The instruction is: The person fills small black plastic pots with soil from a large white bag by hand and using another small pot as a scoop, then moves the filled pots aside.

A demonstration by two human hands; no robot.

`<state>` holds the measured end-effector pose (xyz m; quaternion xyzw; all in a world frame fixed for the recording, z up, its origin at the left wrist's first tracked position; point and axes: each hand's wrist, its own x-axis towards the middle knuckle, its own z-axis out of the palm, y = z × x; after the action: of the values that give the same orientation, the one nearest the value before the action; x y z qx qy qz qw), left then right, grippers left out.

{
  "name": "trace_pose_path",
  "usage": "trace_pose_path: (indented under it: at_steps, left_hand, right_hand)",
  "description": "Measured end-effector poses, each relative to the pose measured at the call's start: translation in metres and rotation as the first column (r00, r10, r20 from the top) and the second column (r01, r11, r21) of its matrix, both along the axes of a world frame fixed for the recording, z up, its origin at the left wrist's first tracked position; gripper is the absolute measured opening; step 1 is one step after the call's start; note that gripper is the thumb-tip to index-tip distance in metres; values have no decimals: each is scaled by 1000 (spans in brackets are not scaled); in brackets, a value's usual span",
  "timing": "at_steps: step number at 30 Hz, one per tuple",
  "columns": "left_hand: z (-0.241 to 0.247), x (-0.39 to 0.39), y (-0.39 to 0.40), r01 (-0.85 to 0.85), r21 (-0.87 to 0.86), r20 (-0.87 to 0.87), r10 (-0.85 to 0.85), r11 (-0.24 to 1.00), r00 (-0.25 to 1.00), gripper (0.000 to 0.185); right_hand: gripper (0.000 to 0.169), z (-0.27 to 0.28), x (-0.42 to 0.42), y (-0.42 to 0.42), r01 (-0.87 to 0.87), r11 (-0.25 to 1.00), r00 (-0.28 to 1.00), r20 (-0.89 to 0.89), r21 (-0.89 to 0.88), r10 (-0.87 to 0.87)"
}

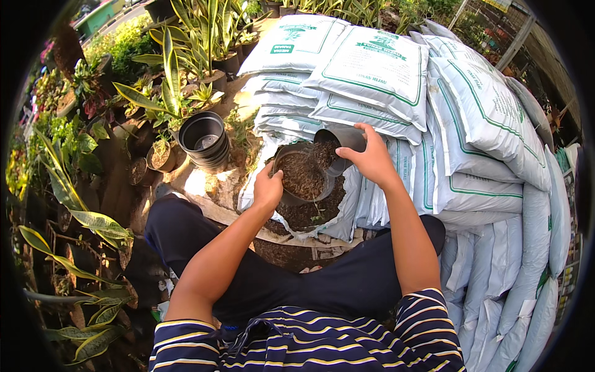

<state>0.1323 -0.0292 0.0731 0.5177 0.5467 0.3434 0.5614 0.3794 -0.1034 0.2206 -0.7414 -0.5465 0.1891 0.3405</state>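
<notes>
My left hand (268,187) grips the left rim of a round dark plastic plant pot (297,199), which has brown soil mix inside. In my right hand (372,156) is a smaller black plastic pot (346,138), tilted on its side with its mouth over the larger pot. Dark soil (322,155) spills from that mouth, blurred by motion. Beneath both pots lies an opened white plastic sack (347,228) with dark potting soil in it. A small green sprig (318,216) rests on this soil, close to the larger pot's lower edge.
A stack of black nursery pots (204,139) stands left of the open sack. Filled white sacks with green print (372,69) are piled ahead and to the right. Potted snake plants (172,83) and a small clay-coloured pot (161,157) line the left side.
</notes>
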Motion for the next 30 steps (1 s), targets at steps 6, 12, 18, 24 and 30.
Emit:
trace_pose_path:
  at_steps: [6,12,18,24,30]
  left_hand:
    - [19,4,-8,10,-33,65,-7,999,998,45]
    - [2,-1,-1,-35,-10,58,35,999,998,44]
    - [12,2,-7,-24,4,50,24,1000,998,43]
    - [6,4,-5,-13,0,77,13,1000,997,46]
    - [11,3,-5,-4,7,76,3,1000,997,52]
  right_hand:
    - [85,-6,7,1,69,997,995,-65,-20,-70]
    - [82,-5,0,1,110,994,994,28,-31,-109]
    - [81,-11,8,3,85,995,995,-55,-45,-87]
    - [84,-6,8,3,91,995,993,-70,-34,-93]
    - [78,9,0,-3,54,997,963,-261,-55,-67]
